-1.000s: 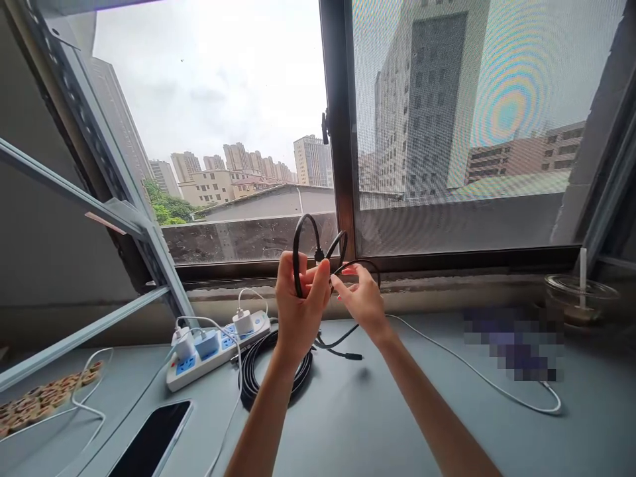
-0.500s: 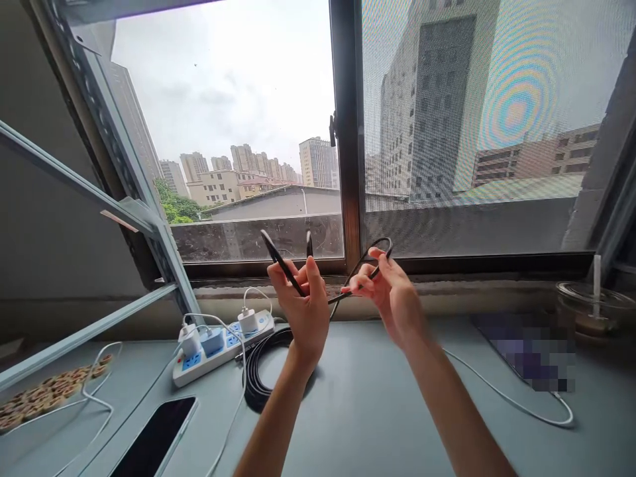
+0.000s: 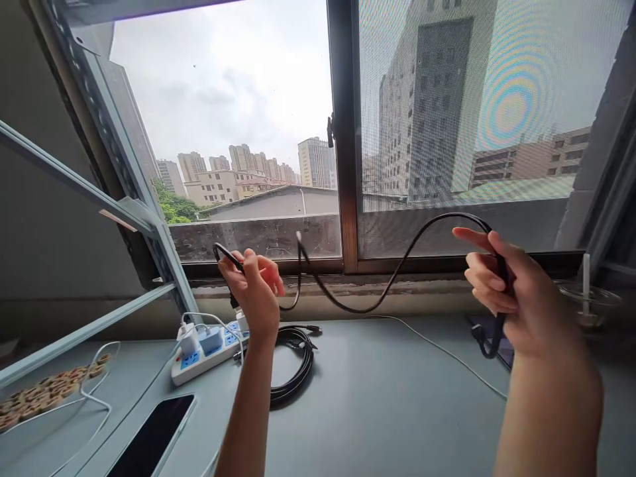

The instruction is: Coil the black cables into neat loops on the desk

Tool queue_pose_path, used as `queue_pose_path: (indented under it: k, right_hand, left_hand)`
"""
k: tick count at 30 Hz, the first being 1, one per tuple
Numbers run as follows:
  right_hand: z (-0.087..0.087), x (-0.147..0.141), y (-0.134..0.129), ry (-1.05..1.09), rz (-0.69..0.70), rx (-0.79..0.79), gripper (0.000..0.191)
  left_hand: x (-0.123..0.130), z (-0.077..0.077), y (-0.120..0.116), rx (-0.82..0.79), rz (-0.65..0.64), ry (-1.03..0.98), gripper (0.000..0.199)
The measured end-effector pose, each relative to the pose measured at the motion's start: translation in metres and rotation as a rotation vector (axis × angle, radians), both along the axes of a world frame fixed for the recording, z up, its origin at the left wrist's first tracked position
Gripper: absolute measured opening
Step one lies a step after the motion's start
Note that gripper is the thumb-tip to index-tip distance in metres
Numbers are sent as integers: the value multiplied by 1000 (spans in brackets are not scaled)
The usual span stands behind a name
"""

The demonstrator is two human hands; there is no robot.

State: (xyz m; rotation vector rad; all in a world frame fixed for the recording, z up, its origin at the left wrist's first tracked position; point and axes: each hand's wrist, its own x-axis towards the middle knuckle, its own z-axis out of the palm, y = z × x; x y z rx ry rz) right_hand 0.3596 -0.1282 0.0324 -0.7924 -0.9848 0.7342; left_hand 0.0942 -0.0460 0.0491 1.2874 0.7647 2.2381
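A black cable (image 3: 342,306) hangs in a loose wave between my two hands, above the desk and in front of the window. My left hand (image 3: 253,285) pinches it near one end, and a short loop stands up past the thumb. On the right, my right hand (image 3: 501,278) is wrapped round the other part of the cable. Below that palm the cable bends back up, with a dark plug (image 3: 477,333) at its end. Behind my left forearm a second black cable lies coiled (image 3: 305,371) on the desk, its connectors showing on top.
A white power strip (image 3: 199,366) with chargers stands at the back left. Nearer lies a phone (image 3: 152,437). White cords cross the grey desk (image 3: 377,411). A lidded cup (image 3: 589,298) with a straw is at the right, and a metal rack (image 3: 163,245) at the left.
My hands have moved apart, the right one far to the right and the left one leftwards. The cable between them is drawn out into a long wave, and its plug has come into view.
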Motion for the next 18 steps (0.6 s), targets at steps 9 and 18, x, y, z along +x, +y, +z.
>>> queue_pose_path:
  k: [9, 18]
  right_hand:
    - [-6, -11, 18, -176, -394, 88, 47]
    - [0, -43, 13, -333, -395, 314, 32]
  left_hand:
    - [-7, 12, -21, -184, -429, 136, 35]
    - [-7, 7, -38, -145, -580, 571, 59]
